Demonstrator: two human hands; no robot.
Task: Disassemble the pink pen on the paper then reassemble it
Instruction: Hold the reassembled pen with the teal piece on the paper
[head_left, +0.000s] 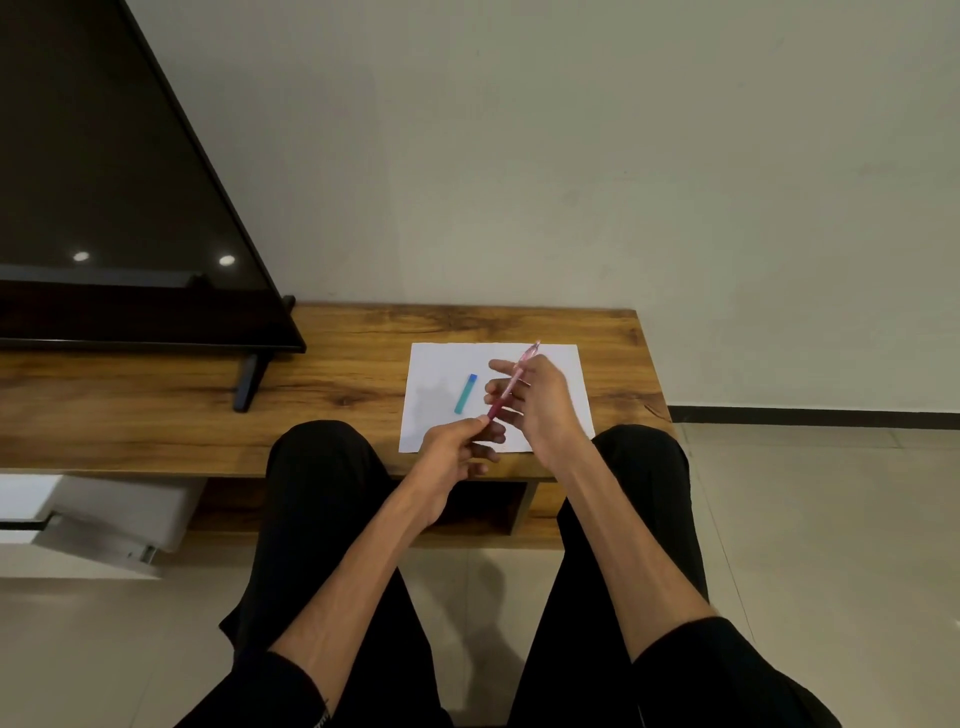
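Head view: pink pen diagonal, tip near-left.

Wall: we face a plain pale grey-green wall.
Furniture: low wood-grain bench, dark flat television screen.
Floor: glossy beige tiles.

Surface: a low wooden bench with visible grain, set against the wall.
Paper: a white sheet lying flat on the bench, right of the television.
Television: its stand foot rests on the bench, left of the paper.
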